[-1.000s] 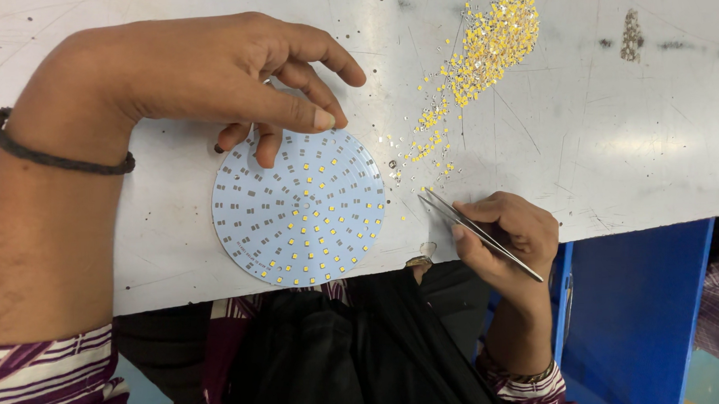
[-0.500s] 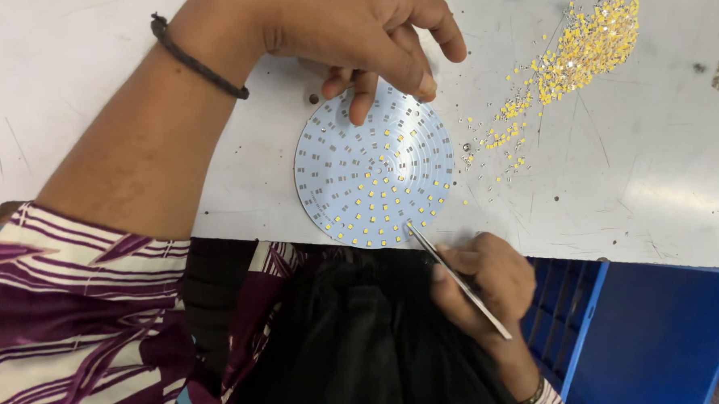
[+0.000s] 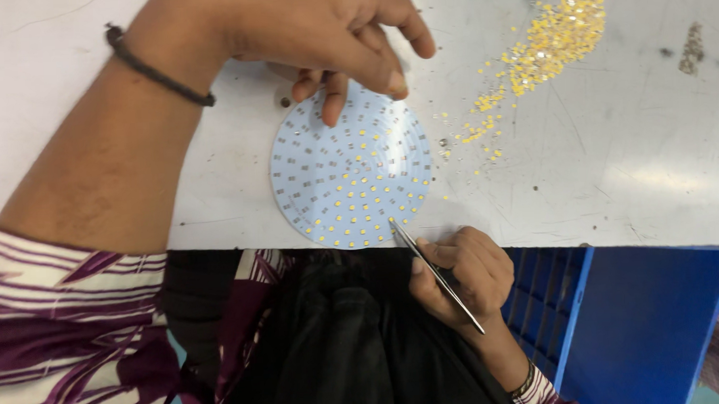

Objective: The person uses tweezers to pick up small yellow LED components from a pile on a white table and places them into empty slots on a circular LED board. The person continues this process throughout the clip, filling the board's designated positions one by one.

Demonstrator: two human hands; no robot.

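One round white LED board [image 3: 350, 166] is lying at the table's near edge, overhanging it slightly. Its lower half is carrying small yellow chips, too many and too small to count reliably; the upper half is showing bare pads. One loose pile of yellow chips [image 3: 550, 36] is sitting at 2 o'clock from the board, thinning into a trail toward it. One pair of tweezers [image 3: 435, 273]. One blue crate [image 3: 623, 320] is showing under the table at 4 o'clock, contents not visible.

Left hand [image 3: 319, 26] is reaching in from 11 o'clock, fingers curled, fingertips pressing the board's top edge. Right hand [image 3: 464, 274] is sitting at 5 o'clock, pinching the tweezers pen-style, tips touching the board's rim at 5 o'clock; probably nothing between the tips, hard to tell
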